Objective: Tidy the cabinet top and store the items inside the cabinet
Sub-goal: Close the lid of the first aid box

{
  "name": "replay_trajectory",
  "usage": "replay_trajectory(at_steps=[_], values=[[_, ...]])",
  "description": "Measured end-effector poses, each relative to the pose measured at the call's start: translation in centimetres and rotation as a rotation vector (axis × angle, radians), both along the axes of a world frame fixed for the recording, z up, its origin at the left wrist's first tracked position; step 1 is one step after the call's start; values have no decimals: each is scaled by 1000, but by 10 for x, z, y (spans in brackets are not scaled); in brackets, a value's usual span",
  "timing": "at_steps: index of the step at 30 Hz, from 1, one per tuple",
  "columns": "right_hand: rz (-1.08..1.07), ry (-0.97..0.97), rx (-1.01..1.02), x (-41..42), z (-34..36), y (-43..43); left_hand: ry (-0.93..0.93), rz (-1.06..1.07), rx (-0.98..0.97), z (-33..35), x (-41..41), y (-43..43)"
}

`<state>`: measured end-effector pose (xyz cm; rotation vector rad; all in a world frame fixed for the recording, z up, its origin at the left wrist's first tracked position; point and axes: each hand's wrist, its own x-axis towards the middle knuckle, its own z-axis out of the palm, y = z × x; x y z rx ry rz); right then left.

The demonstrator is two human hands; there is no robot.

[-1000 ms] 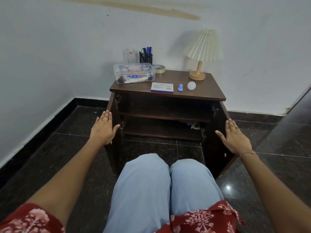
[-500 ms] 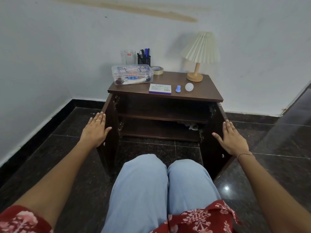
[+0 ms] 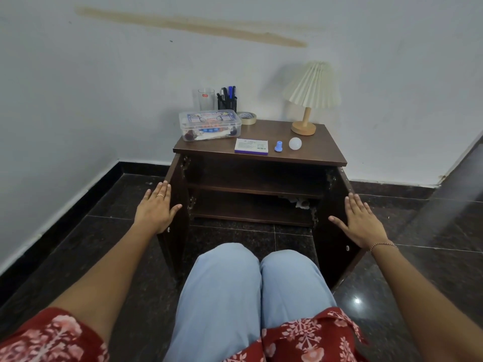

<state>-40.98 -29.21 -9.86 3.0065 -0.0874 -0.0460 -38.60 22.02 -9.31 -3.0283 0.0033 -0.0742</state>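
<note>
Head view: person sits on dark floor (image 3: pixel 78 257) facing a low brown cabinet (image 3: pixel 321 152) in a wall corner, knees (image 3: pixel 256 283) in light blue btw its two open doors.

Left grip (image 3: pixel 156 207) lies flat against left door (image 3: pixel 175 244) near its top edge, fingers straight & close together, thumb out, holding nothing. Right grip (image 3: pixel 362 220) is flat on right door (image 3: pixel 337 257) the same way, fingers straight, thumb pointing inward.

All items sit on the cabinet top:
- Clear plastic box (image 3: pixel 210 125) front-left w/ small stuff inside.
- Behind it, a glass (image 3: pixel 206 99) & black pen holder (image 3: pixel 227 101) w/ pens.
- Tape roll (image 3: pixel 247 117) just beside the box's back-right corner.
- Lamp (image 3: pixel 312 92) back-right.
- At the front edge, a flat white-purple carton (image 3: pixel 251 146), then a blue cap (image 3: pixel 278 146), then a white ball (image 3: pixel 295 143), each apart.

Inside, one shelf (image 3: pixel 251 189) runs across the middle. Sth small & white (image 3: pixel 300 203) sits low at right, too dark to tell.
</note>
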Motion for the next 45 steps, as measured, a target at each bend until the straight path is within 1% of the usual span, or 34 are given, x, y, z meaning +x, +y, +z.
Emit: replay_trajectory(at_steps=[6, 13, 17, 23, 28, 32, 37, 39, 43, 45], values=[[-2, 18, 44, -1, 13, 7, 37, -1, 20, 15, -9, -13], [49, -54, 93, 5, 37, 33, -36, -34, -13, 42, -11, -32], [106, -91, 126, 17, 46, 52, -55, -46, -27, 49, -7, -40], [244, -79, 172, 43, 50, 96, -84, -59, -38, 42, 11, -50], [418, -142, 166, 88, 65, 145, -129, -63, -48, 51, 51, -50], [527, -177, 207, 134, 80, 186, -181, -86, -52, 61, 92, -52], [588, -196, 230, 194, 85, 230, -231, -96, -79, 67, 152, -55], [587, -192, 195, 220, 84, 242, -231, -93, -91, 67, 175, -56], [595, -123, 35, 266, 88, 263, -231, -86, -98, 65, 221, -55], [577, -126, 29, 286, 92, 272, -228, -72, -113, 68, 243, -57]])
